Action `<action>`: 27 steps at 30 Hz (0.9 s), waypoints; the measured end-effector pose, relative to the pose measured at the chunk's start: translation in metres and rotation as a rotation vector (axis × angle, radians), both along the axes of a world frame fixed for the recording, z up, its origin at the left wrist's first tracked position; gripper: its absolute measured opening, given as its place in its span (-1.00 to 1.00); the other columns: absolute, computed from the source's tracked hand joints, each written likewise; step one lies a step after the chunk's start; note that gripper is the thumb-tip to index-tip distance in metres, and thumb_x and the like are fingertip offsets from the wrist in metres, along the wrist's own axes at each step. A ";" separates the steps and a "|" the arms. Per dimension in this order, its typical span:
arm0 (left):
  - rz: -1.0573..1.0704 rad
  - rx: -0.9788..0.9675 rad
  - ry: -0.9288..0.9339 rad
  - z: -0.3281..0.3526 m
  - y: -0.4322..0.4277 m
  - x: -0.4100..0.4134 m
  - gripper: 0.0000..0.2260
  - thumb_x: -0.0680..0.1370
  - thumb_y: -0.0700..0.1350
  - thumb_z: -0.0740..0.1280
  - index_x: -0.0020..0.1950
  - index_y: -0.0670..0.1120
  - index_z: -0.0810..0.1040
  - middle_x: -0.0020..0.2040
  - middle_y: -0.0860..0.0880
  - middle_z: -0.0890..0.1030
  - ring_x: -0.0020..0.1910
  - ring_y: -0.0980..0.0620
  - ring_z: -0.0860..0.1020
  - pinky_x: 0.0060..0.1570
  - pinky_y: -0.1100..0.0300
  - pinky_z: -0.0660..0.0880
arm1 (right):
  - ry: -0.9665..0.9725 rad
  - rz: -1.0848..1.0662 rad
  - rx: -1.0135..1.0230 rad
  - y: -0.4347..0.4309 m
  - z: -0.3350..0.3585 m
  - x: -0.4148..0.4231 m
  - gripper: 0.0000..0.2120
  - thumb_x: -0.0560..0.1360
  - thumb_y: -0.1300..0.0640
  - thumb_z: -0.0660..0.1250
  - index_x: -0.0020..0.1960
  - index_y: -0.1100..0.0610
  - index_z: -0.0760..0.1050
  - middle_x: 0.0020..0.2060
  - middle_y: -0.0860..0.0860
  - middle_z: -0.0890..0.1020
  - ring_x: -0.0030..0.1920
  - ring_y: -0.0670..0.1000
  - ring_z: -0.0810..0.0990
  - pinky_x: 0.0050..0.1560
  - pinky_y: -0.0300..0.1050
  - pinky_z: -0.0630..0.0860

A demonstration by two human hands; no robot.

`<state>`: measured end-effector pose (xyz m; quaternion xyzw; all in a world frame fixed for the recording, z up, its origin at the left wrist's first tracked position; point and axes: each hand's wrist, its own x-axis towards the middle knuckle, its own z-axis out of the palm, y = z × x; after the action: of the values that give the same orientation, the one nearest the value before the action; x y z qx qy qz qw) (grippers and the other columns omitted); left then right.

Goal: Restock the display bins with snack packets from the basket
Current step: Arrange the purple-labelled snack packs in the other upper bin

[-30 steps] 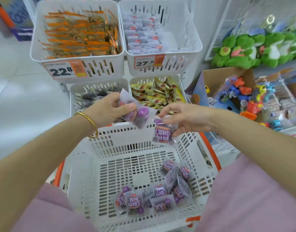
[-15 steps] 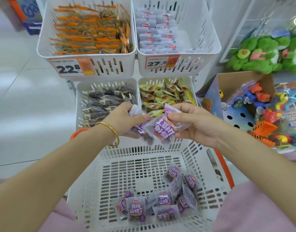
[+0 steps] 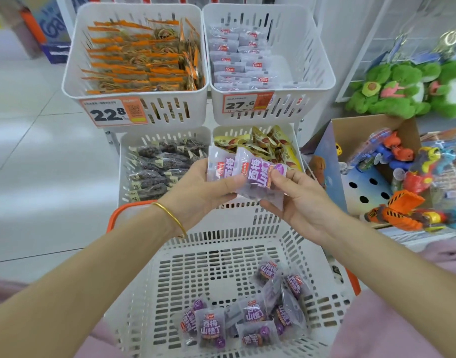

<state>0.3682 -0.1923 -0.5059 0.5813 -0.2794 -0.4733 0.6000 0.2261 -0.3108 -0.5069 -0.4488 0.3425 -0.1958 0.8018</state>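
Holding two purple snack packets just above the basket's far rim, we fan them label-up, probably to square them into one stack for binning. Our left hand grips the rear packet with curled fingers; our right hand pinches the front one (thumb on its label). More loose packets lie in the basket's near corner; the display bins stand beyond it.

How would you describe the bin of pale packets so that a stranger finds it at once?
Behind the white basket stand four bins, two above two. Take the upper right bin. Its tag reads 27.6 and its packets are pale with red logos; the others hold orange, dark or yellow packs.
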 end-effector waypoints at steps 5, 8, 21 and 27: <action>0.071 0.026 -0.251 -0.004 -0.001 -0.011 -0.27 0.21 -0.07 0.62 0.25 -0.01 0.30 0.10 0.03 0.56 0.05 0.16 0.58 0.03 0.19 0.54 | 0.070 0.022 -0.136 0.010 -0.008 0.002 -0.88 0.51 0.07 0.31 -0.16 0.07 0.42 -0.29 -0.03 0.62 -0.32 -0.11 0.58 -0.28 -0.19 0.41; 0.062 -0.014 -0.388 -0.001 -0.002 -0.016 -0.42 0.31 -0.22 0.55 0.21 -0.09 0.31 -0.01 0.05 0.56 -0.16 0.35 0.56 -0.15 0.40 0.50 | 0.091 0.081 -0.292 0.011 -0.007 0.003 -0.80 0.47 0.06 0.35 -0.12 0.16 0.40 -0.27 0.07 0.61 -0.34 -0.06 0.57 -0.35 -0.15 0.44; -0.151 0.029 -0.872 0.033 -0.016 -0.001 -0.08 0.25 -0.14 0.59 0.43 0.12 0.09 0.05 0.20 0.40 0.00 0.24 0.50 -0.08 0.46 0.46 | 0.224 0.710 -0.995 -0.044 0.059 0.008 -0.07 0.32 0.15 0.55 0.49 -0.18 0.08 0.33 -0.18 0.40 0.22 -0.22 0.50 0.17 -0.23 0.50; -0.143 -0.096 -1.001 0.067 -0.090 0.011 -0.13 0.24 -0.18 0.60 0.33 0.09 0.10 0.08 0.17 0.34 0.01 0.14 0.48 -0.06 0.48 0.41 | 0.375 0.615 -1.325 -0.098 0.104 0.020 -0.61 0.32 0.10 0.54 0.07 -0.05 0.48 -0.16 -0.23 0.53 -0.20 -0.37 0.51 -0.19 -0.48 0.40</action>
<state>0.3797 -0.2824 -0.4388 0.6881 -0.5931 -0.1632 0.3848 0.2462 -0.4088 -0.4024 -0.9384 0.1431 -0.0487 0.3109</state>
